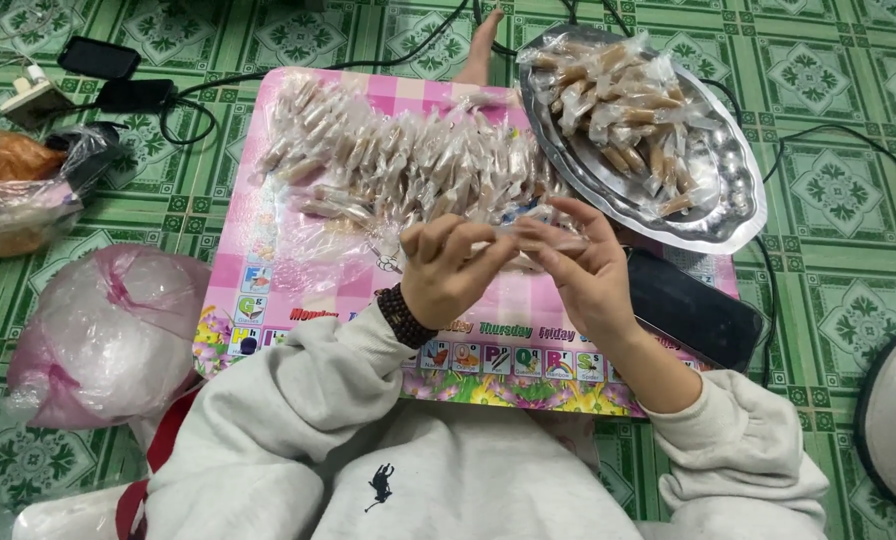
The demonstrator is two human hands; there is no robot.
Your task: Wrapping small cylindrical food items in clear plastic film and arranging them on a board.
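Wrapped candy (pixel 528 232) sits pinched between both of my hands, just in front of the pink mat (pixel 268 270) that I use as my landmark. My left hand (pixel 446 268) is curled narrow around one end of the clear wrapper, thumb and fingers closed on it; my right hand (pixel 580 262) grips the other end the same way, fingers pressed together as if twisting.

Across the far half of the mat lies a broad pile of wrapped pieces (pixel 408 160), which I judge to be finished work. Off the mat's far right corner, a silver tray (pixel 733 190) holds a smaller heap of candy sticks (pixel 618 95) in loose wrap; these look to me like what remains, so I would guess the job is well past halfway.

Right of the mat lies a dark phone (pixel 693 310). Left of it rests a pink plastic bag (pixel 108 335).
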